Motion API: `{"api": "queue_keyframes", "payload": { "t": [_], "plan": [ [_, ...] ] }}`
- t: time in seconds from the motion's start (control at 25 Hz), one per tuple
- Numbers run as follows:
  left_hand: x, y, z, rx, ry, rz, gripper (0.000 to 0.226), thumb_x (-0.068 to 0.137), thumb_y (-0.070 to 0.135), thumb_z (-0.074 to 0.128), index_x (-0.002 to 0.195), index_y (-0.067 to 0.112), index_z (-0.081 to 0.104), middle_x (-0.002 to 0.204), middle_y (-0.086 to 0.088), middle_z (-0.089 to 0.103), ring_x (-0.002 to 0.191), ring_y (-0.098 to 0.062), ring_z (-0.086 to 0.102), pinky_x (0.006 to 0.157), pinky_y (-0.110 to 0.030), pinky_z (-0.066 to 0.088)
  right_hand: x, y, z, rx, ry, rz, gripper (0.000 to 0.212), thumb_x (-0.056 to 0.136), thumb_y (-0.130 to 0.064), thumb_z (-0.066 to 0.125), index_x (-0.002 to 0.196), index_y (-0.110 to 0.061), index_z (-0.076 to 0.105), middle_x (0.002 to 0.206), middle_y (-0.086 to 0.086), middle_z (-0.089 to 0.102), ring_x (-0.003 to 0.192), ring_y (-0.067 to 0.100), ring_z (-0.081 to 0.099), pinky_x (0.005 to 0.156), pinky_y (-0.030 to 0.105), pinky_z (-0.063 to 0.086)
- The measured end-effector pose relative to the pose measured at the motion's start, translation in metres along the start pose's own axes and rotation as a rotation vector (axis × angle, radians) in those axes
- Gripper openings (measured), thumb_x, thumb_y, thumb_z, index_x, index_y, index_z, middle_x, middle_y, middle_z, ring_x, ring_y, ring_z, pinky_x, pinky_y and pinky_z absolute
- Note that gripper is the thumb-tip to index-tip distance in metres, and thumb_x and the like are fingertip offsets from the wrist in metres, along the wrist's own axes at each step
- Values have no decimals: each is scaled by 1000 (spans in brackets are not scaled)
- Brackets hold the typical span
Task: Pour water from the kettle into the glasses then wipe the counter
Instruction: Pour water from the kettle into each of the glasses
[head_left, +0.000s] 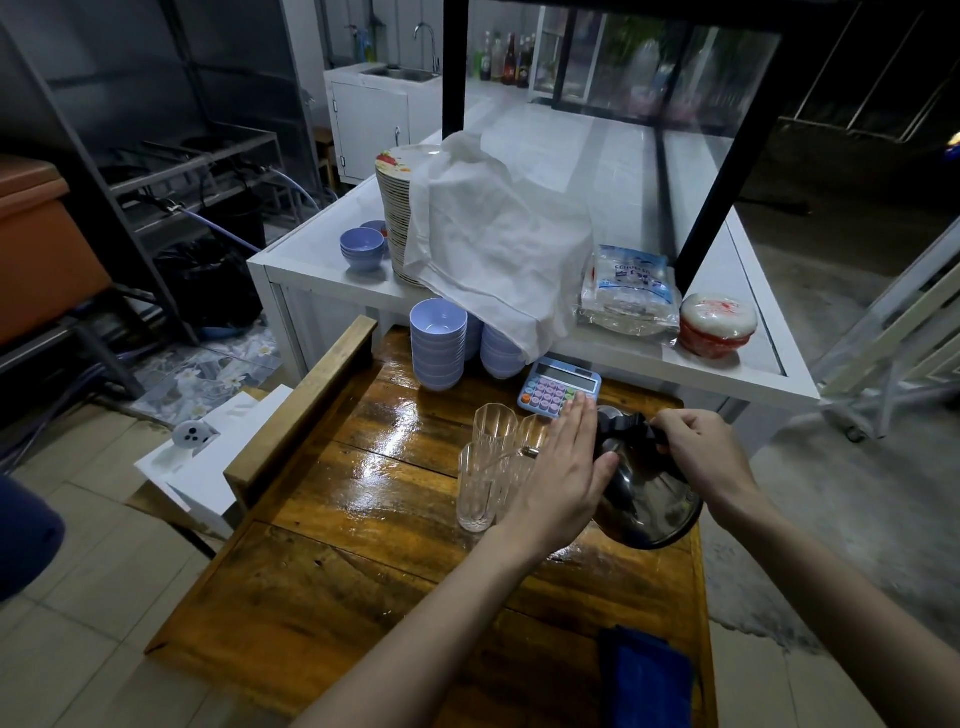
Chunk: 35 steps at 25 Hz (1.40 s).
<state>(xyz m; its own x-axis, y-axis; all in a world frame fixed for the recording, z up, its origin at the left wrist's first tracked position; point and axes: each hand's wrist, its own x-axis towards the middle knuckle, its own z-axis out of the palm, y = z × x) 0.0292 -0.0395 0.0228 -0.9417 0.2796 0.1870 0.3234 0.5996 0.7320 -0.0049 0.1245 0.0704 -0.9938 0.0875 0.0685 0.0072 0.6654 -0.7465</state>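
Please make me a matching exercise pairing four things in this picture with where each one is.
Things:
1. kettle
2. blue cloth
3. calculator
4. white cloth

Places:
A. draped over the stack of plates
B. near edge of the wooden counter
C. tilted between both hands, spout toward the glasses
D. behind the glasses, beside the purple bowls

Pairs: 1-C, 2-B, 3-D, 4-A

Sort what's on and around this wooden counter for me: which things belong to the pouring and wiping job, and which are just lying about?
Belongs to the job:
kettle, tilted, right hand on its handle, left hand flat against its side
glasses
blue cloth
wooden counter

Just lying about:
calculator
stacked lilac bowls
plate stack under a white cloth
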Motion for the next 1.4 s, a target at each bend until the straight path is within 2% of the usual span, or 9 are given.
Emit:
{"api": "queue_keyframes", "payload": {
  "t": [0.16,0.48,0.68,0.84,1.0,1.24,1.4],
  "plan": [
    [0,0,-1,3,-3,-2,62,104,37,25,153,14,-5,162,0,-8,146,-3,-15,120,-24,-7,0,-4,0,-9,9,-3,42,91,-27,52,60,0,61,65,18,64,68,38,60,64,49,49],
    [0,-1,0,-13,6,-10,62,104,37,27,154,13,-2,162,-1,-6,146,-4,-13,121,-27,-4,1,-5,0,-15,-1,-9,41,88,-27,53,55,-4,59,56,7,59,66,35,60,65,52,49],
    [1,-1,0,-20,5,-21,62,104,39,26,154,15,-3,162,0,-7,146,-3,-14,121,-26,-5,3,-8,-3,-11,-5,-15,41,88,-25,54,49,-13,56,53,4,56,59,25,54,60,44,43],
    [1,-1,0,-26,4,-24,63,103,41,24,154,16,-4,162,1,-8,145,-2,-15,121,-26,-4,3,-10,-5,-27,-12,-29,42,89,-23,53,48,-13,56,52,2,56,57,22,53,60,45,44],
    [2,-2,0,-26,8,-31,63,103,40,25,154,15,-3,162,0,-7,145,-2,-14,121,-27,-4,3,-12,-6,-47,-27,-57,45,91,-22,52,46,-17,52,53,2,54,56,20,50,56,35,36],
    [3,1,0,-34,7,-32,62,104,38,26,153,14,-4,162,0,-8,146,-3,-14,121,-26,-5,5,-12,-6,-63,-35,-49,41,91,-23,52,57,-3,61,56,6,59,58,22,53,57,35,37],
    [3,1,0,-35,6,-23,63,104,38,26,153,14,-5,162,0,-9,146,-2,-16,121,-26,-5,5,-13,-7,-49,-31,-45,41,91,-22,53,54,-7,60,55,4,57,57,20,51,56,34,35]
  ]
}}
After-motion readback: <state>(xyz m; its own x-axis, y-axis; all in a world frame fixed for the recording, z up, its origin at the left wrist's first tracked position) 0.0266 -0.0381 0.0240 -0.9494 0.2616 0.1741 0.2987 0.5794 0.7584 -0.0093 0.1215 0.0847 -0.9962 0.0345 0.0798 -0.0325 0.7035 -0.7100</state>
